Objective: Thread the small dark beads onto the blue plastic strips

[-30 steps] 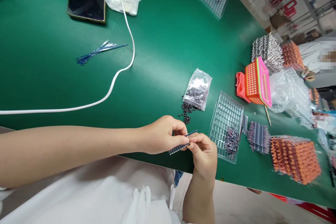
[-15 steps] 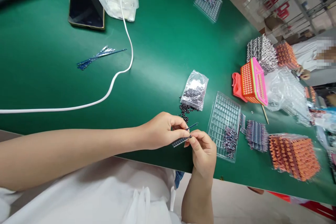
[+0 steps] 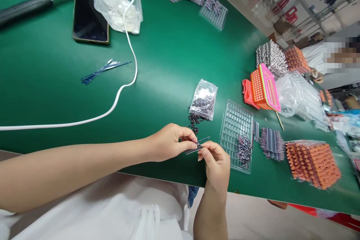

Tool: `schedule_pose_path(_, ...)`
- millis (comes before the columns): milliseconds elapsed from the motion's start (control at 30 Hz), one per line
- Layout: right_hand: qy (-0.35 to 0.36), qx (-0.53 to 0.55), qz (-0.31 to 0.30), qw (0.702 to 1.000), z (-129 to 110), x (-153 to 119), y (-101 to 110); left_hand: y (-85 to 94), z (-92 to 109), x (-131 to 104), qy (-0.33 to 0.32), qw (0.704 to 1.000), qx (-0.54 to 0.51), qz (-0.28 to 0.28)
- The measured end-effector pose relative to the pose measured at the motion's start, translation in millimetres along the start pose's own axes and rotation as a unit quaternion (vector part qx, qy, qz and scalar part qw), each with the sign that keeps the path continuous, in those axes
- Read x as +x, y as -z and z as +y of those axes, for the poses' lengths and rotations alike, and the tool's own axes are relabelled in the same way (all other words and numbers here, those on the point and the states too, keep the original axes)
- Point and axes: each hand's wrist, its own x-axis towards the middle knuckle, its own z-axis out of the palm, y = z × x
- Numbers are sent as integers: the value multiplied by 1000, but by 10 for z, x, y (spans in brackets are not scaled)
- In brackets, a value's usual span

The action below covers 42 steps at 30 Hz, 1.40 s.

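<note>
My left hand (image 3: 168,143) reaches in from the left, its thumb and forefinger pinched around thin dark strips. A narrow patterned strip (image 3: 191,151) shows below these fingertips, and a thinner bluish one (image 3: 204,139) sticks out towards the upper right. Close against it, my right hand (image 3: 218,163) has its thumb and fingertips closed on the right end of the patterned strip. The fingers hide most of the contact points. Just beyond my hands lie small dark beads (image 3: 194,123), spilled at the mouth of a clear plastic bag (image 3: 204,97).
Right of my hands lies a clear compartment tray (image 3: 232,123) partly filled with small dark pieces. Further right are stacked strips (image 3: 271,143), orange stacks (image 3: 313,163) and a pink-orange basket (image 3: 263,86). A white cable (image 3: 116,101), a phone (image 3: 90,20) and a hammer (image 3: 25,9) lie left.
Both hands stay together at the strips, with small shifts at the fingertips. The left fingertips now cover more of the strips' crossing. The whole view has shifted slightly.
</note>
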Motion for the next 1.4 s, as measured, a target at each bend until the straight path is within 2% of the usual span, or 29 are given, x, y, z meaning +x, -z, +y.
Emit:
schedule_pose_path(267, -35, 66, -93, 993, 17, 29, 30, 53, 5, -28, -45, 994, 65, -70)
schedule_pose_path(333, -31, 62, -93, 993, -4, 22, 0, 57, -1, -31, -40, 994, 54, -91)
schedule_pose_path(433, 3, -6, -67, 998, -80, -30, -29, 51, -44, -5, -8, 998, 18, -66)
schedule_pose_path(500, 48, -94, -23, 994, -146, -92, 26, 47, -74, 25, 10, 999, -20, -45)
schedule_pose_path(600, 126, -239, 104, 957, -222, -152, 315, 45, -83, 59, 33, 996, -82, -10)
schedule_pose_path(667, 155, -328, 219, 906, -241, -118, 631, 44, -65, 64, 45, 994, -102, 8)
schedule_pose_path(733, 165, -405, 274, 857, -232, -12, 983, 40, -45, 63, 49, 993, -103, 20)
schedule_pose_path(767, 165, -435, 282, 839, -217, 63, 1151, 38, -39, 63, 49, 993, -101, 27)
schedule_pose_path(867, 183, -496, 253, 810, -133, 322, 1552, 45, -56, 82, 49, 990, -116, 55)
schedule_pose_path(933, 191, -531, 226, 794, -62, 475, 1705, 67, -90, 110, 42, 987, -135, 74)
schedule_pose_path(1000, 199, -559, 211, 777, -4, 567, 1763, 97, -126, 139, 35, 985, -143, 92)
schedule_pose_path(1100, 211, -584, 220, 753, 7, 541, 1666, 134, -150, 167, 31, 982, -145, 114)
schedule_pose_path(1167, 225, -579, 236, 747, -37, 418, 1466, 142, -147, 174, 35, 981, -148, 119)
schedule_pose_path(1233, 243, -556, 240, 758, -92, 252, 1170, 136, -142, 176, 39, 980, -157, 116)
schedule_pose_path(1300, 273, -522, 181, 788, -124, 100, 820, 124, -144, 177, 39, 979, -166, 112)
schedule_pose_path(1400, 292, -476, 28, 829, -97, -11, 339, 107, -151, 180, 34, 977, -177, 113)
